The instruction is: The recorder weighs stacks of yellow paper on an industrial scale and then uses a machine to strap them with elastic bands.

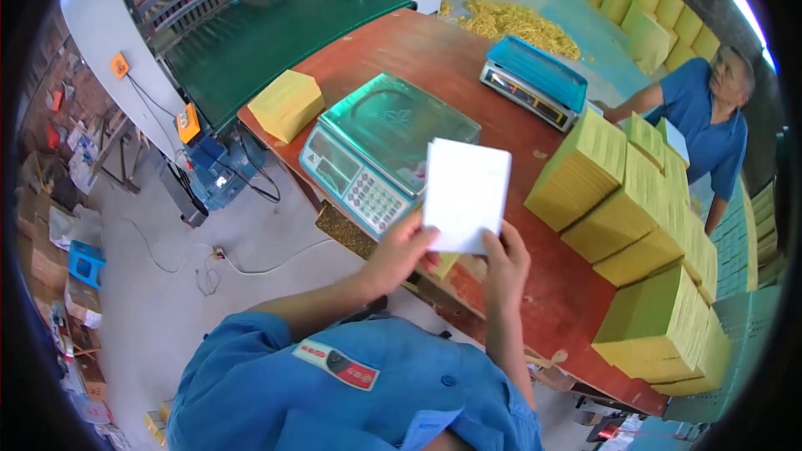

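Note:
Both hands hold a white sheet or thin stack of paper (468,192) upright in front of my chest, over the table's near edge. My left hand (404,252) pinches its lower left corner between thumb and fingers. At the lower right corner, my right hand (506,267) grips it the same way. Just beyond my left hand stands a counting scale (399,129) with a keypad and a shiny platform, partly hidden by the paper. A small yellow piece (445,266) shows below the paper, between my hands; what it is I cannot tell.
On the red-brown table (393,46), a yellow paper stack (286,106) sits left of the scale. Several tall yellow stacks (635,200) line the right side. A second scale (535,75) has a blue tray. A green conveyor (284,42) adjoins behind. A person (710,117) stands far right.

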Motion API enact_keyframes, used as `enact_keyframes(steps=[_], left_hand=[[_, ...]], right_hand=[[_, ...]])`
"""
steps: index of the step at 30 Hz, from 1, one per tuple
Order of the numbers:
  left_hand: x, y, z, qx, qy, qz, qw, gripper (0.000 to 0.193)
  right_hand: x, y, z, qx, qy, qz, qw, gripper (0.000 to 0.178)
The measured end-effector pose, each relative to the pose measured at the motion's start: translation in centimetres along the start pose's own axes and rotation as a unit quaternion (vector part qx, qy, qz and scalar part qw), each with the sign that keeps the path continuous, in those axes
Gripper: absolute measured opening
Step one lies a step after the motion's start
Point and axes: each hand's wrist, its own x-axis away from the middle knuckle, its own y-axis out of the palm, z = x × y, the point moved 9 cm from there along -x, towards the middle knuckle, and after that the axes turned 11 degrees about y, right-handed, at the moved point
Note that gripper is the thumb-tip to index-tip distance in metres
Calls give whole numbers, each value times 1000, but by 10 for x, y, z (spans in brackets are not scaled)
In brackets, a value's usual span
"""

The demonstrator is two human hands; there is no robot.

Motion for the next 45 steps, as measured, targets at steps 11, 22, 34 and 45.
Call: enact_keyframes(steps=[11, 22, 34, 45], left_hand=[[-109, -146, -6, -30, -114, -14, 993, 23], [-120, -155, -11, 8, -118, -16, 993, 23], [-99, -191, 73, -390, 155, 39, 907, 41], [-115, -208, 28, 74, 18, 82, 994, 27]], right_hand=[[-120, 103, 30, 94, -3, 48, 994, 14], [-132, 81, 15, 264, -58, 123, 955, 14], [-75, 86, -34, 56, -79, 106, 990, 8], [-84, 126, -12, 255, -121, 67, 957, 11]])
